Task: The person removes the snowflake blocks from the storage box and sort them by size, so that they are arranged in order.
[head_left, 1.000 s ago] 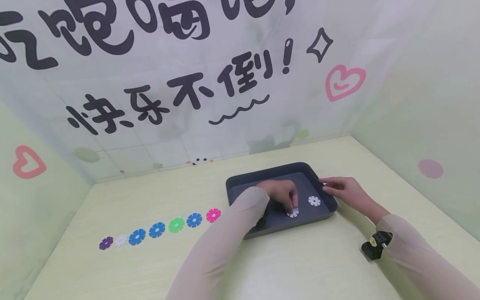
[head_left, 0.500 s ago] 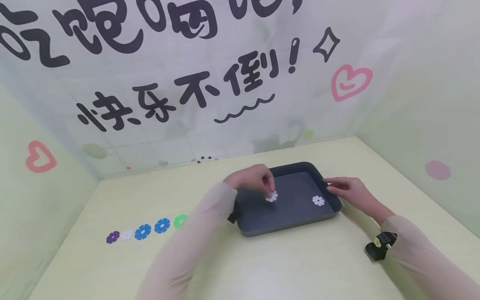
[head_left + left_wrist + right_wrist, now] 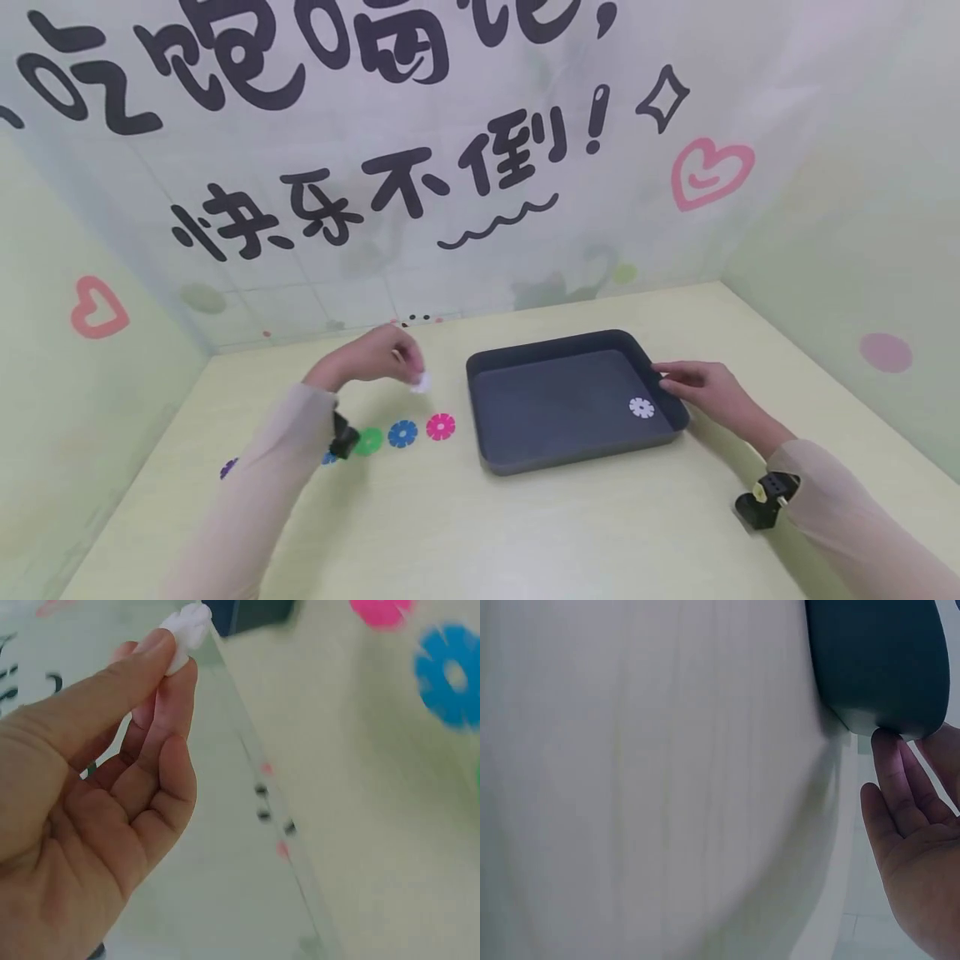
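Note:
My left hand [image 3: 378, 357] pinches a white notched snowflake disc [image 3: 189, 626] between thumb and fingertips, held up over the table left of the tray. Below it on the table are pink [image 3: 440, 427], blue [image 3: 402, 433] and green [image 3: 369, 442] snowflake discs in a row. The left sleeve covers most of the row's left part; a bit of a purple disc [image 3: 228, 468] shows. My right hand [image 3: 708, 392] holds the right wall of the dark grey tray [image 3: 555, 400], fingers against its outside and thumb at the rim. One white disc [image 3: 641, 407] lies inside, near that end.
The pale wooden table [image 3: 555, 533] ends at a back wall [image 3: 360, 275] with printed lettering. A side wall [image 3: 847, 333] stands on the right. Black wrist cameras sit on the left wrist [image 3: 344, 437] and right wrist [image 3: 767, 500].
The left hand has lifted a white disc from the tray and carried it left, out past the tray's left wall. The right hand has stayed at the tray's right end.

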`<state>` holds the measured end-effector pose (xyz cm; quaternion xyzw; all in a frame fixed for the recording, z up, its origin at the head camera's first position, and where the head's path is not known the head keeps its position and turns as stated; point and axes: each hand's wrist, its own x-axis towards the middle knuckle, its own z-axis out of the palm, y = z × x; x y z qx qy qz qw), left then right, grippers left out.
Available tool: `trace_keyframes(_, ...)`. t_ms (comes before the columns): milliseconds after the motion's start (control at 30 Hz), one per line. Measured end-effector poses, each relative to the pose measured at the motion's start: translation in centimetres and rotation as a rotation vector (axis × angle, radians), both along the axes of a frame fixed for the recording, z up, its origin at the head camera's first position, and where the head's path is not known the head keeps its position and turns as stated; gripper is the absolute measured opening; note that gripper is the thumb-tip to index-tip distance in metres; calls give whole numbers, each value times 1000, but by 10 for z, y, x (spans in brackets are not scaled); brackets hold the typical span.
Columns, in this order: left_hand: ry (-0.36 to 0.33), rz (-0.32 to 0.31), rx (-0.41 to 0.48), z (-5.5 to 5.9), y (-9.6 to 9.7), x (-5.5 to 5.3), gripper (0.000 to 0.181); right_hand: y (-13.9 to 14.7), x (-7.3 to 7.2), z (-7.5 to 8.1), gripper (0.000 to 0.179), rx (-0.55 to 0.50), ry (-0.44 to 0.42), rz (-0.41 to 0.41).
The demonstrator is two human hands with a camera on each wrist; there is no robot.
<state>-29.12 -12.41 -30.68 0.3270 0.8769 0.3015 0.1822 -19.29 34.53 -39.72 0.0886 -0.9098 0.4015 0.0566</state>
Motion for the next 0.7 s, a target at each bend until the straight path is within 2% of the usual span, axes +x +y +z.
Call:
trace_keyframes(267, -20, 156, -38, -14, -82, 15, 10, 0, 2, 0, 38, 9, 16, -5)
trace_keyframes(700, -6, 354, -48, -43, -182, 46, 18, -2, 3, 1, 38, 2, 41, -10)
